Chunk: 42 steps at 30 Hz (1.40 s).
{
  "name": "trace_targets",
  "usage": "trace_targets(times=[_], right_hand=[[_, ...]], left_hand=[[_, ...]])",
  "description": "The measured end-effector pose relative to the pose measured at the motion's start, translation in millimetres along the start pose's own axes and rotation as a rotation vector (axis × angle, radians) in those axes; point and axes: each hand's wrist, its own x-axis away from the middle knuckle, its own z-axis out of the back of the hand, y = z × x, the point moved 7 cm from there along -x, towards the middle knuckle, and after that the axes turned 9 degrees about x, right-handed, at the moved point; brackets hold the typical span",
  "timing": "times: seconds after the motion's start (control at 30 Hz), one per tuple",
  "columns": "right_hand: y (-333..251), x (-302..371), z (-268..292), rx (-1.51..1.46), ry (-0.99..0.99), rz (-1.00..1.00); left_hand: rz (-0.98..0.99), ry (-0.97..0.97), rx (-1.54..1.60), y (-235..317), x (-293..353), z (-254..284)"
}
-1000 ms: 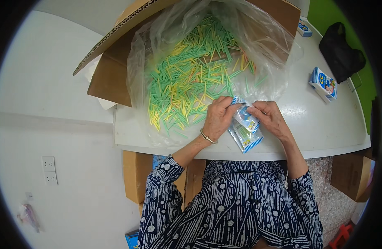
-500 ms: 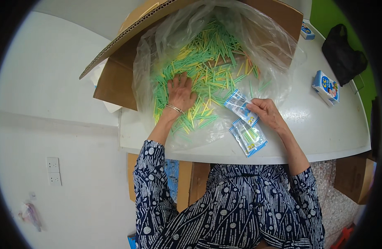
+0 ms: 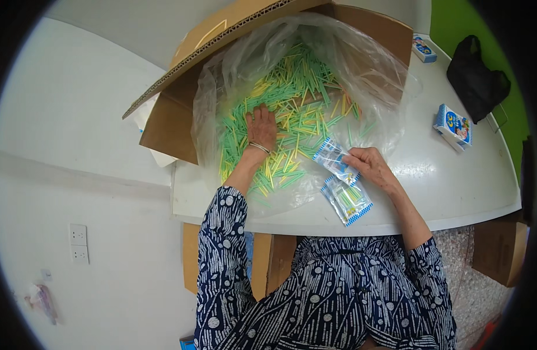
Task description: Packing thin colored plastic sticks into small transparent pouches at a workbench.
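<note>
My left hand [image 3: 261, 129] lies palm down on a loose heap of thin green and yellow sticks [image 3: 292, 119], a few of them orange. Its fingers are apart, and their tips partly sink among the sticks. Between the thumb and fingers of my right hand [image 3: 370, 166], a small clear packet with blue striped ends [image 3: 332, 157] is pinched by its side. Just below, a similar packet [image 3: 351, 202] lies on the table with several green and yellow sticks showing inside.
The heap spills from a clear plastic bag [image 3: 373, 73] in a tipped cardboard box [image 3: 168, 125] on the white table [image 3: 443, 192]. A blue and white carton [image 3: 453, 128], a smaller one [image 3: 424, 49] and a black bag [image 3: 478, 81] stand right. Cardboard boxes [image 3: 497, 248] sit below.
My left hand has shifted slightly right across the heap, its fingers drawn closer together. The right hand keeps its pinch on the packet. The whole view has shifted a little.
</note>
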Motion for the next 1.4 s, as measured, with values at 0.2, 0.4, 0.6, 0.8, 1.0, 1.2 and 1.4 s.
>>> trace_targets(times=[0.2,0.4,0.6,0.8,1.0,1.2,1.4], right_hand=[[3,-3,3,-0.047,0.026,0.021],[5,-4,5,-0.093,-0.02,-0.009],[4,-12,17,-0.452,0.204,0.02],[1,-64,-31,-1.315,0.358,-0.085],[-11,-78,-49,-1.53,0.382,-0.091],[4,-85,-49,-1.565,0.461,-0.059],[-4,-76,-38,-1.482,0.504,-0.048]], left_hand=[[-0.019,0.063,0.126,-12,13,2],[0.314,-0.065,0.475,-30,3,24],[0.594,-0.053,1.734,-10,-13,46],[0.785,0.036,2.439,67,-22,48],[0.788,0.304,2.504,101,-14,51],[0.86,0.515,2.187,105,-15,51],[0.915,0.484,2.32,108,-17,43]])
